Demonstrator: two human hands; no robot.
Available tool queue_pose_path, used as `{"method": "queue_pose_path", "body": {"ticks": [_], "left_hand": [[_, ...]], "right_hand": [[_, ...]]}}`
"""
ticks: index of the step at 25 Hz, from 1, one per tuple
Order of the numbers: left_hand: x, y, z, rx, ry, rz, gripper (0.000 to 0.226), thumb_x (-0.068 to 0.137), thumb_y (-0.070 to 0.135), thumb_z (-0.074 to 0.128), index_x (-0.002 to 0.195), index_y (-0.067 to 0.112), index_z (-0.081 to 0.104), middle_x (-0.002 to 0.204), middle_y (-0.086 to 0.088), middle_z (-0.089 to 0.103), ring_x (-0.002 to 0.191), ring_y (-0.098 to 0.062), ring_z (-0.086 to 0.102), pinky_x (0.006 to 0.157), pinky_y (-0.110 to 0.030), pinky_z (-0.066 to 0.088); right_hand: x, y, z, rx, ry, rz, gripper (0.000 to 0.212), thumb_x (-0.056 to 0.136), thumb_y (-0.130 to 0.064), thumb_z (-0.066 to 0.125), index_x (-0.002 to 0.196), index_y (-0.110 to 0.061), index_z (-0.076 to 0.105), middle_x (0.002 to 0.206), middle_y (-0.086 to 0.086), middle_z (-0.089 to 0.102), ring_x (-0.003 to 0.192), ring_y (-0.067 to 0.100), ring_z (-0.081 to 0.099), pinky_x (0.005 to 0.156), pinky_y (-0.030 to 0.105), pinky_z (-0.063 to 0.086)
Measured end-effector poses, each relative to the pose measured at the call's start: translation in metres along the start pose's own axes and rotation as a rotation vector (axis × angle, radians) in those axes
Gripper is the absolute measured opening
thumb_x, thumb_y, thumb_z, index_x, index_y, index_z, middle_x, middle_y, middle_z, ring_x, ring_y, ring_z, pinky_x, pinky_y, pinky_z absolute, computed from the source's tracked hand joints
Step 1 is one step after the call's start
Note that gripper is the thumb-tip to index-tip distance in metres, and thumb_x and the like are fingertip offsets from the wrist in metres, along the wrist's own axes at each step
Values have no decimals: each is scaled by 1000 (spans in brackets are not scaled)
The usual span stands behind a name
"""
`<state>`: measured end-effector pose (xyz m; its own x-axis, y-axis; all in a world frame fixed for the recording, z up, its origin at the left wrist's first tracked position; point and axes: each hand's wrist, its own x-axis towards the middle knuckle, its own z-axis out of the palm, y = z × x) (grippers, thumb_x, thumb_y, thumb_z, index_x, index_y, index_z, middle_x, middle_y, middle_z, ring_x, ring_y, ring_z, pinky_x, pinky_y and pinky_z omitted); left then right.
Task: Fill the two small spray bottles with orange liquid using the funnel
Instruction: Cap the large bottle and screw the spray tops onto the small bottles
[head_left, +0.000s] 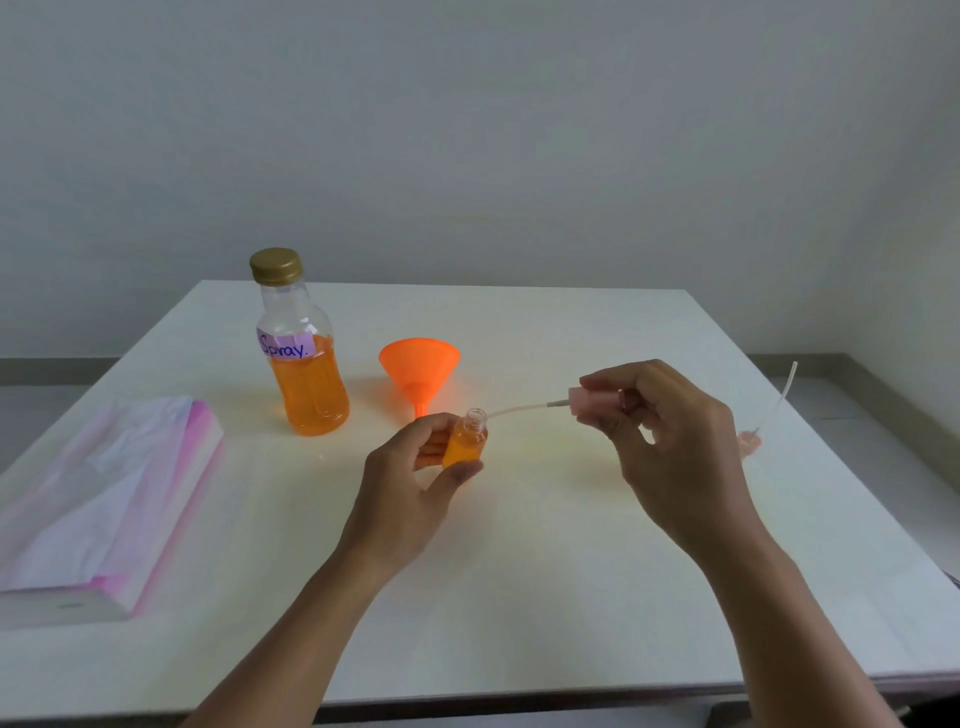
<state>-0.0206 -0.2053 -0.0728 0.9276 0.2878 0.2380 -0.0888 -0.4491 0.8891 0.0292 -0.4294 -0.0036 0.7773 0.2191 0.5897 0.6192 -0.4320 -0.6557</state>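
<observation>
Holding a filled bottle and its pump

Gripping a small spray bottle (466, 441) between thumb and fingers, the left hand (410, 483) keeps it tilted slightly rightward above the tabletop (519, 597). Orange liquid fills the bottle up to its shoulder, and its threaded neck is uncapped. The right hand (670, 441) is closed on a pink pump (592, 402), pinched between thumb and fingertips, held sideways so that its thin dip tube (519, 409) points left; the tube's tip lies just beside the bottle's mouth, and whether it has entered cannot be told.

Behind the left hand, an orange funnel (420, 366) stands with its wide mouth up and its spout down, partly hidden by the fingers. Left of it stands a large bottle (304, 353) with a gold cap and a label reading "Spray.", about half full of orange liquid. Near the tabletop's right edge is a second pump (750, 441), blurred, its tube rising upward; the bottle under it, if any, cannot be made out. A pink-and-white pack (104, 499) lies at the far left.
</observation>
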Motion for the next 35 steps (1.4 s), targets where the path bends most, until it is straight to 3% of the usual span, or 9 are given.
{"method": "queue_pose_path", "body": {"ticks": [8, 14, 18, 21, 24, 26, 29, 31, 35], "left_hand": [[-2, 2, 8, 103, -42, 10, 41, 81, 37, 74, 120, 36, 60, 116, 22, 64, 105, -2, 61, 85, -9, 44], [-10, 12, 14, 92, -80, -4, 37, 81, 40, 72, 112, 49, 54, 106, 35, 56, 91, 16, 56, 65, 5, 38], [-9, 12, 16, 134, -128, -17, 33, 84, 41, 69, 111, 49, 51, 108, 36, 51, 91, 11, 54, 85, -7, 38], [-9, 9, 19, 99, -147, -20, 36, 84, 42, 67, 119, 42, 59, 118, 24, 61, 104, 0, 59, 94, -20, 46], [-10, 9, 20, 57, -180, -9, 40, 84, 42, 66, 123, 44, 59, 116, 22, 64, 104, 3, 61, 89, -12, 47], [-10, 9, 20, 14, -194, -15, 39, 83, 45, 65, 121, 41, 60, 114, 21, 67, 104, 3, 63, 87, -14, 50], [-9, 8, 20, -16, -190, -30, 43, 83, 43, 67, 125, 33, 63, 114, 16, 69, 106, -4, 65, 94, -27, 55], [-7, 8, 20, -16, -190, -30, 43, 84, 42, 67, 125, 32, 63, 115, 15, 69, 107, -6, 65, 95, -29, 55], [-8, 8, 20, -13, -201, -36, 44, 83, 43, 67, 125, 32, 63, 115, 16, 68, 107, -5, 64, 95, -31, 55]], "right_hand": [[9, -11, 9, -95, -186, -188, 21, 87, -2, 77, 106, -11, 75, 101, -5, 72, 84, -1, 68, 75, 12, 56], [17, -18, 21, -135, -419, -4, 44, 93, -1, 69, 126, -29, 60, 105, -16, 69, 92, 1, 64, 79, 9, 51], [22, -24, 20, -237, -562, -43, 43, 94, 7, 63, 121, -27, 62, 103, -17, 62, 88, 2, 62, 72, 4, 52], [23, -24, 21, -244, -521, 20, 11, 95, -21, 70, 104, -27, 67, 88, -22, 61, 77, 1, 60, 59, 17, 48], [24, -13, 24, -262, -428, 142, 38, 78, -60, 74, 81, -24, 65, 70, -14, 61, 62, 7, 57, 53, 16, 38], [24, -5, 21, -217, -411, 158, 54, 69, -72, 68, 94, -24, 69, 83, -16, 67, 70, 4, 62, 56, 14, 43], [20, 4, 14, 35, -509, 162, 61, 83, -46, 75, 140, -30, 58, 128, -25, 66, 115, -8, 62, 93, 12, 53], [16, 6, 15, 117, -505, 137, 57, 88, -22, 76, 142, -27, 57, 123, -24, 70, 116, -9, 63, 99, 9, 48], [14, 10, 20, 35, -337, 165, 67, 66, -52, 84, 127, -33, 63, 95, -17, 74, 94, 0, 70, 83, 16, 57]]}}
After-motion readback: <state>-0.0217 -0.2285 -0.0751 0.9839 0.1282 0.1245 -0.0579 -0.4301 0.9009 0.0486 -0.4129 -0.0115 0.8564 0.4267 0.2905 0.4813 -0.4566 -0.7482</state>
